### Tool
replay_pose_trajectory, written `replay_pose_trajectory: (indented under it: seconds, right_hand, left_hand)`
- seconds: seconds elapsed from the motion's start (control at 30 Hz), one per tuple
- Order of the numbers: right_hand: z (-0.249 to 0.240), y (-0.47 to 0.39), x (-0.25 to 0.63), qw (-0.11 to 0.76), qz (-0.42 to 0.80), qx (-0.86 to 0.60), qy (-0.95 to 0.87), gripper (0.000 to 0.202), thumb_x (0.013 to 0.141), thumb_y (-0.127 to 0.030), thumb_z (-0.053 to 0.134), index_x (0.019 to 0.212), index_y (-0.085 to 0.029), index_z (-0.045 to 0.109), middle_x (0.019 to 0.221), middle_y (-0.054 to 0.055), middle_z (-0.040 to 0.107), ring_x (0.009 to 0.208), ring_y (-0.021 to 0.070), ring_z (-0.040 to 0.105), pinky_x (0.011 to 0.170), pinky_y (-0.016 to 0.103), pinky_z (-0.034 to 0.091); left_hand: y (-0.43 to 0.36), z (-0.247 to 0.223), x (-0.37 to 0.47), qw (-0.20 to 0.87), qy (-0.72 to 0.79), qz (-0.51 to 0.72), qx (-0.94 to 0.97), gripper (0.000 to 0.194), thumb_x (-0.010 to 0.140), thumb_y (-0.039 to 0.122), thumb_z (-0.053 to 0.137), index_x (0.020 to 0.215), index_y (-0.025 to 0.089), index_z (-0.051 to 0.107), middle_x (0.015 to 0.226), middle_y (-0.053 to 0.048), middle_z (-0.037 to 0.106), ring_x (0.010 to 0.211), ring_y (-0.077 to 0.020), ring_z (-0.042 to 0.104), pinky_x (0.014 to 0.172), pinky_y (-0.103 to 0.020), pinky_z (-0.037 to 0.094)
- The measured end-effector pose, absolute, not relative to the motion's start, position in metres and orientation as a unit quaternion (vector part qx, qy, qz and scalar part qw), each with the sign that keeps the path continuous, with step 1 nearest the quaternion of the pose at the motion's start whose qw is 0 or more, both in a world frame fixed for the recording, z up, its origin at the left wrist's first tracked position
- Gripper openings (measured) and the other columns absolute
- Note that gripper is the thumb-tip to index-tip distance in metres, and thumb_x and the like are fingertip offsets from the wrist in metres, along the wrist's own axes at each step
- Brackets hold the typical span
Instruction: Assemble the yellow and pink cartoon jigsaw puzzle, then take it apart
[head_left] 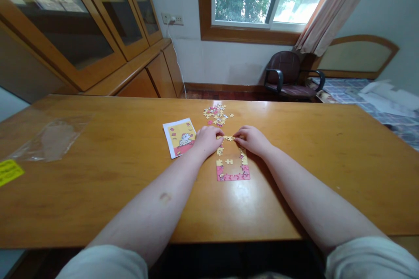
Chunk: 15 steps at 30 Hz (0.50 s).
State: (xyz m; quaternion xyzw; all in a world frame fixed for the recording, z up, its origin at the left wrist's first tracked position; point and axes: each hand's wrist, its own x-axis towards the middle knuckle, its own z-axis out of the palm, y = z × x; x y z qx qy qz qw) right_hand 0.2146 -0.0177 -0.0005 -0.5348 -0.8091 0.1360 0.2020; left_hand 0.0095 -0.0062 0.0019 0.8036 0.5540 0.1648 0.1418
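Note:
A jigsaw puzzle frame (233, 177) of pink and yellow edge pieces lies on the wooden table. Its top row of yellow puzzle pieces (229, 138) stretches between my hands. My left hand (209, 139) has its fingers closed at the left end of that row. At the right end, my right hand (251, 139) pinches the row with thumb and fingers. Inside the frame rests one loose yellow puzzle piece (229, 161). Parts of the upper corners are hidden by my fingers. Beyond my hands is a pile of loose puzzle pieces (216, 114).
A picture sheet (175, 133) with a white cartoon animal lies left of the puzzle, partly behind my left arm. Farther left are a clear plastic bag (55, 137) and a yellow label (10, 171). Past the table (131, 192) stands a dark office chair (284, 72).

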Motion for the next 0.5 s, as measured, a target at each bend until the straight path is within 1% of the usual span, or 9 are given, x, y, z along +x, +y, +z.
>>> replay_pose_trajectory:
  seconds: [0.1,0.27,0.5]
  right_hand:
    - [-0.0002,-0.018,0.2138,0.202,0.139,-0.532,-0.81,0.013,0.082,-0.025,0.063,0.086,-0.019,0.074,0.087,0.006,0.067,0.082,0.0166,0.061,0.078,0.028,0.047]
    - [-0.0035,-0.0162,0.2121,0.206,0.117,-0.5,-0.833,0.024,0.083,-0.034,0.064,0.099,-0.019,0.073,0.096,0.008,0.066,0.09,0.019,0.06,0.086,0.031,0.046]
    - [-0.0091,-0.0123,0.2073,0.203,0.093,-0.495,-0.84,0.017,0.084,-0.03,0.062,0.089,-0.018,0.073,0.094,0.008,0.065,0.087,0.0181,0.06,0.083,0.03,0.047]
  left_hand:
    - [-0.0064,0.0018,0.0098,0.138,0.552,0.165,0.806,0.021,0.079,0.034,0.058,0.093,0.029,0.073,0.097,0.0,0.071,0.094,-0.0229,0.058,0.086,-0.035,0.045]
    - [-0.0066,0.0013,0.0098,0.134,0.548,0.166,0.809,0.021,0.08,0.033,0.057,0.094,0.029,0.072,0.097,0.0,0.071,0.095,-0.023,0.059,0.086,-0.035,0.045]
    - [-0.0076,0.0032,0.0103,0.138,0.557,0.156,0.804,0.022,0.079,0.034,0.057,0.095,0.029,0.073,0.098,0.0,0.072,0.096,-0.0222,0.058,0.088,-0.033,0.045]
